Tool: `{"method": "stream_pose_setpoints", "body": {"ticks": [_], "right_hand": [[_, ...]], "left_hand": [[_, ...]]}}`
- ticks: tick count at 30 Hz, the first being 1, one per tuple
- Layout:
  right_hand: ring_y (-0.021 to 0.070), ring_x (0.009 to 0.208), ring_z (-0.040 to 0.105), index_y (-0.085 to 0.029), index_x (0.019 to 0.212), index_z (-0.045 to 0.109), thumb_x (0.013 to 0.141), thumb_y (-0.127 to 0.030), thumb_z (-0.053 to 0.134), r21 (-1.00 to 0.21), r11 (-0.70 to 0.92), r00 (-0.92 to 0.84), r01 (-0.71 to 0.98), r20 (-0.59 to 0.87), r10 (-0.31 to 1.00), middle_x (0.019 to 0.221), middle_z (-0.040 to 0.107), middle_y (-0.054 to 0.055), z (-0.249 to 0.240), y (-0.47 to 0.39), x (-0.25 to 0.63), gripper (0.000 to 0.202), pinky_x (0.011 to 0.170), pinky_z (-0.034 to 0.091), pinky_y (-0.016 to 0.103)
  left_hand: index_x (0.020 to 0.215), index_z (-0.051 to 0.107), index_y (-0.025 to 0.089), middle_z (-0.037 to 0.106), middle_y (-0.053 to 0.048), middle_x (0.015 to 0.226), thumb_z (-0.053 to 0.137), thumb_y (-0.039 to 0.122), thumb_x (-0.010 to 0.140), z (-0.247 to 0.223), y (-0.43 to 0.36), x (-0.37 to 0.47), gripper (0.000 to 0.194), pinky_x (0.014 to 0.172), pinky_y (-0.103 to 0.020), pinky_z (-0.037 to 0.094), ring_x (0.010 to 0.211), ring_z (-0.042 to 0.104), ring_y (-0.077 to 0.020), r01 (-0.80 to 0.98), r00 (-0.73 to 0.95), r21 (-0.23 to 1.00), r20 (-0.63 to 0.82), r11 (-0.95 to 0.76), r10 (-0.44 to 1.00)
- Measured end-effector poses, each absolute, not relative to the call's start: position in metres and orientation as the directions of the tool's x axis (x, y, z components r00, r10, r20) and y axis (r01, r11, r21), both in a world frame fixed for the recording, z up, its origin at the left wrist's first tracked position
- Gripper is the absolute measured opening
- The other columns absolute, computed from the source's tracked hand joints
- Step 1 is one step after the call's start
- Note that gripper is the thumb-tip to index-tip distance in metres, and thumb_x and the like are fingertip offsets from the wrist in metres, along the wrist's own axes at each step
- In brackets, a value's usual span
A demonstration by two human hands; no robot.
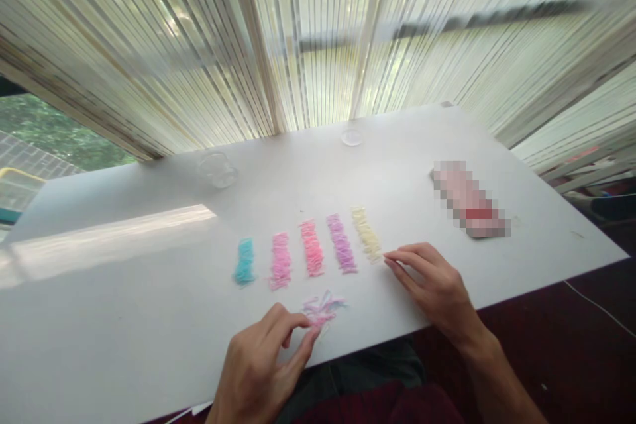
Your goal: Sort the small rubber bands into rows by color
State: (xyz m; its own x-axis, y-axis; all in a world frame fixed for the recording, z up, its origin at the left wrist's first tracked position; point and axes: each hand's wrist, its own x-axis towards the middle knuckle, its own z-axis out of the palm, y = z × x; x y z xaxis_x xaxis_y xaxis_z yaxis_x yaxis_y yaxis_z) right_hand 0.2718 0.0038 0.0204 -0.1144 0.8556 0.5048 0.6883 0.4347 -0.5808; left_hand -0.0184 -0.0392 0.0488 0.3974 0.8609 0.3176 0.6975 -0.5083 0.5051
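Note:
Thin, short coloured strips lie on the white table in five bands: blue, pink, coral, purple and pale yellow. In front of them is a small loose pile of mixed strips, mostly pink, purple and pale blue. My left hand pinches at the near left edge of this pile, thumb and forefinger meeting on pink strips. At the near end of the yellow band, my right hand has its fingertips pressed together. Whatever they hold is too small to make out.
On the white table, a clear round container stands at the back left and a clear disc near the back edge. A blurred-out pinkish flat object lies at right. Slatted blinds hang behind.

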Motion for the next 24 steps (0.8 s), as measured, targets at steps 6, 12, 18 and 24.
{"method": "stream_pose_setpoints", "body": {"ticks": [6,12,18,24], "right_hand": [[0.022,0.084,0.069,-0.023,0.105,0.075,0.101,-0.023,0.062,-0.535,0.444,-0.173,0.719,0.481,0.86,0.091,0.071,0.006,0.014,0.015,0.28,0.014,0.078,0.062,0.037],[0.023,0.083,0.069,-0.024,0.115,0.074,0.1,-0.024,0.062,-0.503,0.417,-0.13,0.757,0.509,0.851,0.093,0.072,0.007,0.015,0.013,0.276,0.019,0.078,0.062,0.04],[0.0212,0.081,0.068,-0.024,0.111,0.073,0.098,-0.017,0.064,-0.571,0.454,-0.123,0.684,0.523,0.843,0.09,0.072,0.006,0.024,-0.01,0.253,0.018,0.075,0.061,0.036],[0.0197,0.082,0.065,-0.021,0.114,0.07,0.099,-0.019,0.063,-0.705,0.561,-0.448,0.435,0.371,0.814,0.09,0.069,0.006,0.027,-0.031,0.222,0.016,0.07,0.06,0.032]], "left_hand": [[0.096,0.067,0.022,0.067,0.001,0.074,0.062,0.033,0.1,0.022,-0.071,-0.019,0.012,0.054,-0.022,0.046,0.059,0.067,-0.0128,0.769,0.363,0.442,0.294,-0.462,0.884],[0.094,0.071,0.023,0.065,0.002,0.066,0.06,0.026,0.101,0.017,-0.076,-0.006,0.013,0.053,-0.026,0.042,0.051,0.059,-0.0116,0.826,0.332,0.342,0.348,-0.448,0.877],[0.086,0.069,0.022,0.06,0.004,0.06,0.055,0.018,0.103,0.018,-0.072,-0.003,0.022,0.05,-0.028,0.035,0.046,0.052,-0.0111,0.802,0.36,0.329,0.401,-0.499,0.842],[0.093,0.068,0.02,0.057,0.004,0.059,0.055,0.019,0.104,0.023,-0.066,-0.003,0.016,0.051,-0.024,0.037,0.048,0.051,-0.0106,0.722,0.351,0.471,0.383,-0.507,0.855]]}}
